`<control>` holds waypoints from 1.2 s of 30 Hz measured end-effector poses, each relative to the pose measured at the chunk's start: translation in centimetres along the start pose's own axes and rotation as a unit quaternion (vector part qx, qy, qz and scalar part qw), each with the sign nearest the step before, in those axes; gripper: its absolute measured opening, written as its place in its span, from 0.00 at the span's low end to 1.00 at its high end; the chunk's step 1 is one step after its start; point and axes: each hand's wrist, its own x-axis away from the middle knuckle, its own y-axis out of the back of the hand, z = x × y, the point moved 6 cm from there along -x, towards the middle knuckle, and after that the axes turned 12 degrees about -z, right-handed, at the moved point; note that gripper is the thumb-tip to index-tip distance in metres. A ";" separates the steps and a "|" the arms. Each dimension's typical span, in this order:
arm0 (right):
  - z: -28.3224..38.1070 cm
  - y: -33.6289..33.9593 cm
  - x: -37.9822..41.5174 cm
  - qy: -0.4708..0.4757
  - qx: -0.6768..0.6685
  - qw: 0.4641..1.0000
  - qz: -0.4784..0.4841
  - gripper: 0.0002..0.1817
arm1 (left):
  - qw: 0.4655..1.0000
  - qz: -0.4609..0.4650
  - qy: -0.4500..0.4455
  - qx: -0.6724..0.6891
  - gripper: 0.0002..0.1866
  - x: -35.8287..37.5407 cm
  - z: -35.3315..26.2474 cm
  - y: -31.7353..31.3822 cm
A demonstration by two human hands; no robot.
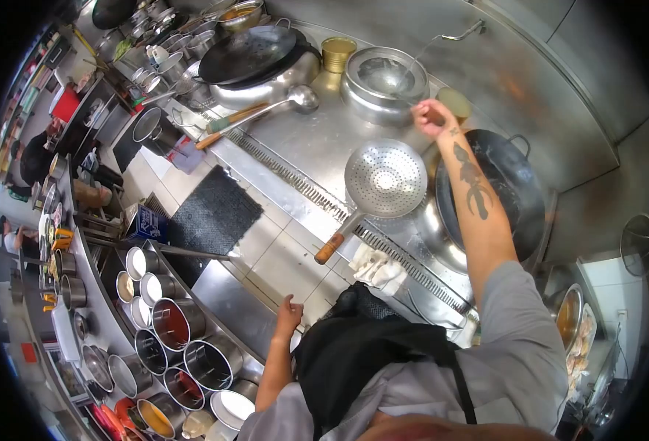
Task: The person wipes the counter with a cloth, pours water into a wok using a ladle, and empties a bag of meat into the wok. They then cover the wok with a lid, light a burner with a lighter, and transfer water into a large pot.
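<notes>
My right hand (433, 117) is stretched forward with curled fingers, beside the rim of a round steel pot (384, 103). Whatever those fingers hold, if anything, is too small to make out. A thin tap (465, 31) on the back wall runs water into the pot. Below my forearm sits a large dark wok (519, 195), partly covered by the arm. A perforated strainer (385, 178) with a wooden handle lies on the steel counter, left of the wok. My left hand (290, 314) hangs low beside my apron, loosely bent, with nothing visible in it.
A ladle (302, 99) rests near a second wok (247, 55). A white cloth (377, 268) lies at the counter's front edge by a slotted drain (287, 175). Several steel containers (213, 364) stand behind on the left. A co-worker (34, 158) is far left.
</notes>
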 end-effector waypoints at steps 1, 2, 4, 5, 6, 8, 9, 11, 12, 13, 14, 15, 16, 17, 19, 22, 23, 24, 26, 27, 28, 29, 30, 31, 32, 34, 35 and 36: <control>0.8 0.1 0.2 -0.046 -0.142 0.987 0.066 0.03 | 0.999 0.017 0.031 0.004 0.23 0.7 0.2 0.5; 2.1 1.5 -1.0 -0.005 -0.125 0.984 0.128 0.09 | 0.997 0.037 0.060 0.007 0.21 1.3 0.1 0.6; 1.9 1.2 3.9 -0.038 -0.166 0.977 0.129 0.14 | 0.997 0.036 0.060 -0.040 0.17 1.5 0.1 0.6; 1.8 0.9 6.8 -0.050 -0.188 0.972 0.129 0.17 | 0.996 0.040 0.056 -0.065 0.16 1.5 0.1 0.4; 2.1 1.4 8.8 -0.026 -0.196 0.970 0.139 0.24 | 0.968 -0.075 -0.205 -0.126 0.15 0.6 0.7 0.0; 2.1 2.7 13.8 0.000 -0.174 0.974 0.148 0.23 | 0.982 -0.041 -0.147 -0.109 0.17 0.3 -0.5 -0.2; 2.1 3.5 16.4 0.013 -0.163 0.975 0.151 0.23 | 0.988 -0.024 -0.116 -0.102 0.17 0.4 -1.1 -0.4; 1.5 6.0 21.2 0.009 -0.164 0.973 0.160 0.21 | 0.980 -0.007 -0.150 -0.130 0.19 -0.7 0.4 -1.6; 1.2 7.1 23.9 0.015 -0.157 0.975 0.153 0.20 | 0.975 0.001 -0.169 -0.142 0.20 -1.1 0.7 -2.2; 0.8 8.3 26.5 0.020 -0.151 0.978 0.146 0.20 | 0.981 0.043 -0.119 -0.145 0.21 -0.9 0.6 -2.9; 0.2 9.4 29.1 0.025 -0.140 0.980 0.137 0.18 | 0.983 0.083 -0.066 -0.151 0.22 -0.7 0.6 -3.5; -0.2 11.0 31.1 0.036 -0.131 0.985 0.108 0.17 | 0.980 0.120 -0.013 -0.157 0.23 -0.5 0.4 -4.0; -0.5 12.7 33.1 0.046 -0.121 0.988 0.081 0.17 | 0.970 0.144 -0.052 -0.191 0.25 -1.8 2.1 -5.3; -0.8 14.1 34.9 0.055 -0.110 0.991 0.054 0.16 | 0.961 0.147 -0.102 -0.210 0.25 -2.9 3.6 -6.6; -1.4 16.9 37.7 0.075 -0.077 0.994 -0.018 0.16 | 0.938 0.148 -0.200 -0.241 0.24 -3.2 2.8 -8.4; -2.1 20.6 40.7 0.110 -0.009 0.983 -0.146 0.15 | 0.954 0.215 -0.065 -0.199 0.22 -1.5 0.9 -10.1; -1.9 21.3 41.7 0.157 0.087 0.965 -0.193 0.13 | 0.954 0.217 -0.073 -0.195 0.22 -1.5 1.1 -10.8; -1.6 21.9 42.7 0.200 0.182 0.934 -0.235 0.11 | 0.954 0.219 -0.080 -0.190 0.22 -1.6 1.0 -11.6; -1.0 22.1 44.9 0.272 0.331 0.847 -0.315 0.12 | 0.952 0.228 -0.076 -0.188 0.22 -1.3 1.4 -12.3; -0.7 22.0 46.0 0.305 0.379 0.799 -0.353 0.15 | 0.951 0.236 -0.065 -0.191 0.22 -1.0 1.5 -12.5; -0.3 21.8 47.0 0.336 0.424 0.746 -0.388 0.18 | 0.949 0.243 -0.053 -0.194 0.23 -0.7 1.6 -12.5; 0.2 21.2 47.9 0.366 0.467 0.687 -0.420 0.20 | 0.951 0.237 -0.049 -0.191 0.23 -0.4 1.7 -12.4; 0.8 19.3 48.4 0.396 0.470 0.687 -0.388 0.26 | 0.954 0.231 -0.044 -0.188 0.23 -0.3 2.4 -12.2; 1.3 18.7 48.2 0.406 0.471 0.684 -0.382 0.25 | 0.956 0.224 -0.040 -0.184 0.23 -0.5 3.1 -12.1; 2.0 18.3 47.7 0.415 0.472 0.681 -0.375 0.25 | 0.954 0.217 -0.072 -0.195 0.23 -0.5 3.5 -11.7; 3.1 16.9 45.9 0.440 0.467 0.675 -0.364 0.24 | 0.946 0.201 -0.136 -0.215 0.23 0.4 2.2 -10.2; 3.5 16.4 44.3 0.433 0.466 0.680 -0.365 0.23 | 0.952 0.185 -0.128 -0.209 0.23 0.7 2.0 -9.5; 3.9 15.9 42.3 0.425 0.466 0.686 -0.364 0.21 | 0.957 0.169 -0.119 -0.203 0.23 1.0 2.1 -8.8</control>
